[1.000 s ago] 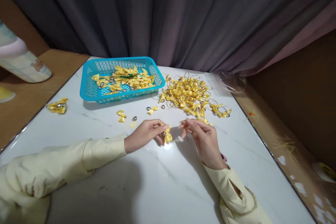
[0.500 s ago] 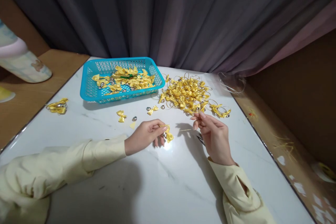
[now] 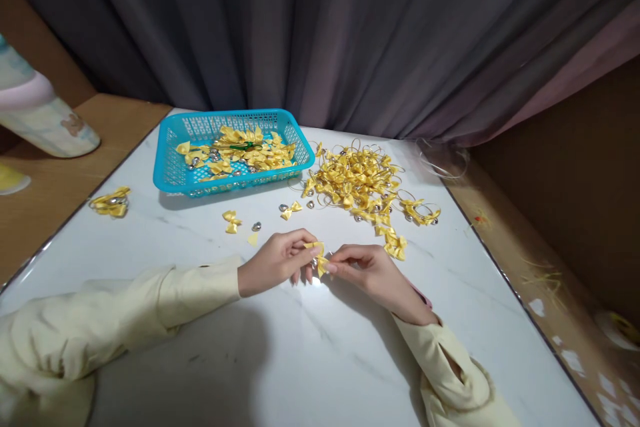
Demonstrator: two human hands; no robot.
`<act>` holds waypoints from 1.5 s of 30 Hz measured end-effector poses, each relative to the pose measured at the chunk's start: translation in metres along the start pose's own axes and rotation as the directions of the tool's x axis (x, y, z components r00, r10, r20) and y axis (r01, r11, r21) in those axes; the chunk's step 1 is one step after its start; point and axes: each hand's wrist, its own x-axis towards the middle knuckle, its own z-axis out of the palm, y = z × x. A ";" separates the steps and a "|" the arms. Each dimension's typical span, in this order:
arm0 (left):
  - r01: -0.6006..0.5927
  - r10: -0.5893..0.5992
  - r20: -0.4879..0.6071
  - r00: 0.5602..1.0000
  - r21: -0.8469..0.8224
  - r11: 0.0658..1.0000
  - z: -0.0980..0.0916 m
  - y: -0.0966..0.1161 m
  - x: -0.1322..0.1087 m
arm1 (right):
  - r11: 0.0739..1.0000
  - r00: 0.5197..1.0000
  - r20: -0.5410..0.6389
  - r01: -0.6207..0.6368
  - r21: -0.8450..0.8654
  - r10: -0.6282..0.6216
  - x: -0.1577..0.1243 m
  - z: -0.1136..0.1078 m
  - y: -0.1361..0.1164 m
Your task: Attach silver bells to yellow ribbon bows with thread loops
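Over the middle of the white table, my left hand [image 3: 281, 258] is closed on a small yellow satin bow [image 3: 321, 265], pinched between thumb and fingers. A small silver piece shows at the bow, partly covered by my fingertips. My right hand [image 3: 363, 270] meets it from the right, its thumb and forefinger pinched together at the bow's right edge. Whether a thin cord also lies in that pinch I cannot tell. Just beyond my hands lie a loose yellow bow [image 3: 231, 221], a silver heart-shaped charm [image 3: 257, 227] and another bow [image 3: 291, 210].
A blue plastic basket [image 3: 170, 180] with bows and silver charms stands at the back left. Right of it spreads a pile of yellow bows on gold cord loops [image 3: 355, 177]. A small bundle of bows [image 3: 111, 202] lies far left; a tumbler [image 3: 47, 113] stands beyond the table edge.
My right hand has come left and nearer, from holding a thin gold cord end away to pinching at the bow. The left hand has stayed nearly in place.
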 end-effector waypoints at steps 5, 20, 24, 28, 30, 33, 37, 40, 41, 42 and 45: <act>0.029 -0.029 0.041 0.999 0.004 1.000 -0.001 -0.002 0.000 | 0.998 0.999 0.046 -0.016 0.057 0.013 -0.001 -0.001 -0.003; 0.053 -0.058 0.085 0.995 0.066 0.996 -0.002 -0.003 -0.002 | 0.990 0.994 -0.006 0.112 -0.085 -0.112 0.001 -0.003 0.003; 0.055 -0.064 0.126 0.990 0.075 0.996 -0.002 -0.003 -0.002 | 0.976 0.987 -0.051 0.140 -0.164 -0.150 0.001 0.001 0.003; 0.044 -0.058 0.151 0.987 0.094 0.995 -0.002 -0.003 -0.003 | 0.942 0.969 -0.063 0.216 -0.258 -0.240 0.001 0.004 0.005; 0.043 -0.058 0.149 0.987 0.101 0.994 -0.001 -0.003 -0.004 | 0.931 0.963 -0.065 0.236 -0.277 -0.263 0.002 0.004 0.007; 0.052 -0.067 0.135 0.989 0.107 0.993 -0.001 -0.003 -0.004 | 0.948 0.969 -0.073 0.212 -0.238 -0.235 0.003 0.005 0.011; 0.071 -0.080 0.101 0.992 0.090 0.993 0.000 -0.003 -0.002 | 0.991 0.991 -0.063 0.113 -0.073 -0.118 0.008 0.006 0.018; 0.080 -0.086 0.095 0.992 0.064 0.995 0.000 -0.003 -0.002 | 0.996 0.991 -0.108 0.086 0.013 -0.084 0.012 0.005 0.021; 0.079 -0.084 0.094 0.992 0.055 0.995 0.000 -0.004 -0.002 | 0.994 0.985 -0.138 0.109 0.024 -0.104 0.013 0.005 0.022; 0.078 -0.082 0.093 0.992 0.047 0.996 0.000 -0.004 -0.001 | 0.990 0.976 -0.170 0.142 0.021 -0.137 0.014 0.004 0.022; 0.070 -0.073 0.090 0.993 0.036 0.997 0.000 -0.006 -0.001 | 0.974 0.939 -0.257 0.221 -0.056 -0.228 0.017 0.003 0.024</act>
